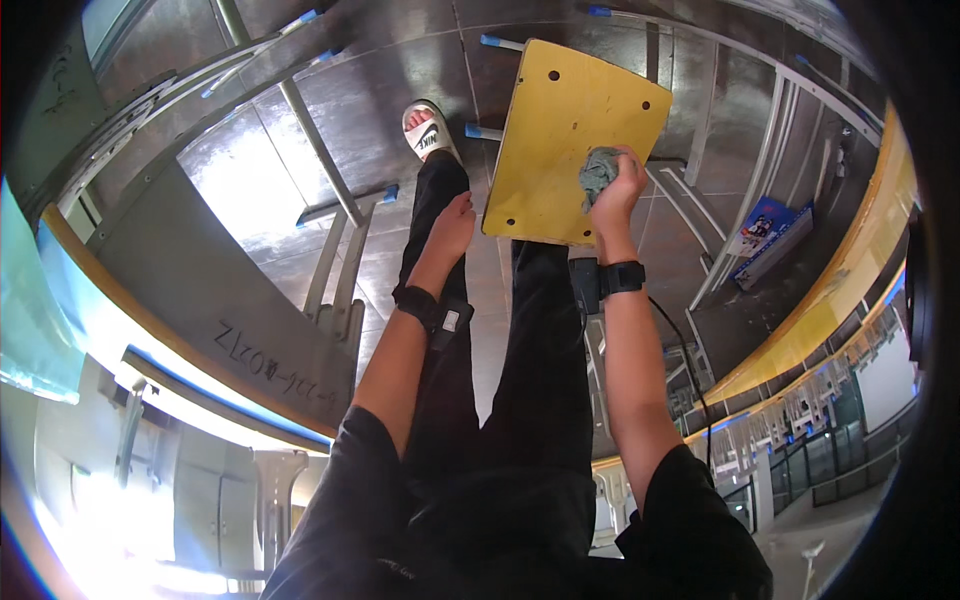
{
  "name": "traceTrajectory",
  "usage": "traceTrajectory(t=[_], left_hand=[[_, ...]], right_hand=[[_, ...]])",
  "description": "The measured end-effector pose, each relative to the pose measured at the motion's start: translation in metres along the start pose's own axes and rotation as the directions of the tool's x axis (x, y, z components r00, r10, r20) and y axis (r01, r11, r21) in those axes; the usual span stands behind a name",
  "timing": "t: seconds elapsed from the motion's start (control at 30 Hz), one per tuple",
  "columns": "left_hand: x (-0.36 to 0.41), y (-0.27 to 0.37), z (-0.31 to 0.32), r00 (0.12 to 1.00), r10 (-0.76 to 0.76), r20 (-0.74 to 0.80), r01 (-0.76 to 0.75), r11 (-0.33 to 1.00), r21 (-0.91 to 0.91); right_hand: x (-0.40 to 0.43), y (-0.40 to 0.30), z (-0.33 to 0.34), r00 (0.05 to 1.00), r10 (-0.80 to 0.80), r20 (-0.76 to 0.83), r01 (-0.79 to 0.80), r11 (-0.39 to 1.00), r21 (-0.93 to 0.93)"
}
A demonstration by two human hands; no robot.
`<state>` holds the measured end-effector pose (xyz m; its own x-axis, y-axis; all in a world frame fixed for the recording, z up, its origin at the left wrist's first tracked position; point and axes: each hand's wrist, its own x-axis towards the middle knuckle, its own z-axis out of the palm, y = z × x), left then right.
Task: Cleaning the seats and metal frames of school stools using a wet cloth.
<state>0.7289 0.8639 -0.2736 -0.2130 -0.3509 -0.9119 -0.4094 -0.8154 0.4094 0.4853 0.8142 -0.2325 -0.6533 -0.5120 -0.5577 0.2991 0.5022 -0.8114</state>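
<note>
My right hand (621, 191) grips a crumpled grey-green cloth (598, 178) against the lower right part of a yellow wooden chair seat (559, 142). The seat has dark holes near its corners and small worn marks in the middle. Blue-capped metal legs (484, 132) stick out from its left side. My left hand (452, 225) hangs over my left leg, left of the seat and apart from it. Its fingers are loosely curled, and nothing shows in them.
A grey metal desk (202, 255) with handwritten marks stands at left. At right, books (772, 232) lie inside another desk's compartment. Metal frames (322, 142) with blue foot caps rise from the tiled floor (367, 97). A cable (686, 349) runs from my right wrist device (589, 285).
</note>
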Motion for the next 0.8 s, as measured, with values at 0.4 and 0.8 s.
traceTrajectory(t=[0.4,0.8], left_hand=[[0.0,-0.003,-0.013,0.993,0.103,-0.053,-0.104,0.995,-0.004],[0.009,0.03,0.001,0.989,0.149,-0.021,-0.149,0.989,0.007]], right_hand=[[-0.072,0.022,0.042,0.582,-0.382,0.718,0.772,0.535,-0.342],[0.074,-0.026,0.006,0.591,-0.685,0.426,0.754,0.281,-0.594]])
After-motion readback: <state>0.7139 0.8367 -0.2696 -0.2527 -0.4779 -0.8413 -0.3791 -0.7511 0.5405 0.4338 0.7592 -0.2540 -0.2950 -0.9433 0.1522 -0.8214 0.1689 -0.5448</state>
